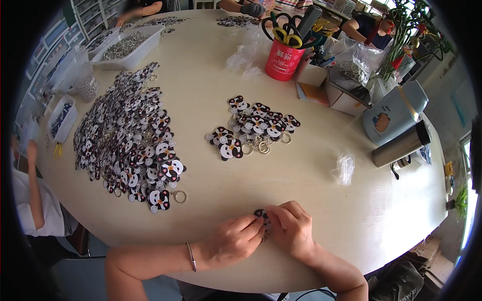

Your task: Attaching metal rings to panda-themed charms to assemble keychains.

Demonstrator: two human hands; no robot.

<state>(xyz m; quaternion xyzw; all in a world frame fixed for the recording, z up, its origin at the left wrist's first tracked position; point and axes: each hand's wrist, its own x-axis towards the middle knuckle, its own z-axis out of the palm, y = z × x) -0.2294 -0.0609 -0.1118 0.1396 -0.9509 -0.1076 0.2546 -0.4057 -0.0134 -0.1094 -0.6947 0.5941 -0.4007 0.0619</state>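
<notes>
My left hand and my right hand meet near the table's front edge, both pinching one small black-and-white panda keychain charm that is mostly hidden under my fingers. A thin bracelet circles my left wrist. A small group of finished panda keychains with rings lies in the middle of the table beyond my hands. A much larger heap of the same keychains spreads over the left side.
A red cup of scissors, a steel flask, a blue pouch, small plastic bags and a white tray of metal rings stand on the round table. Other people sit at the left and far edges.
</notes>
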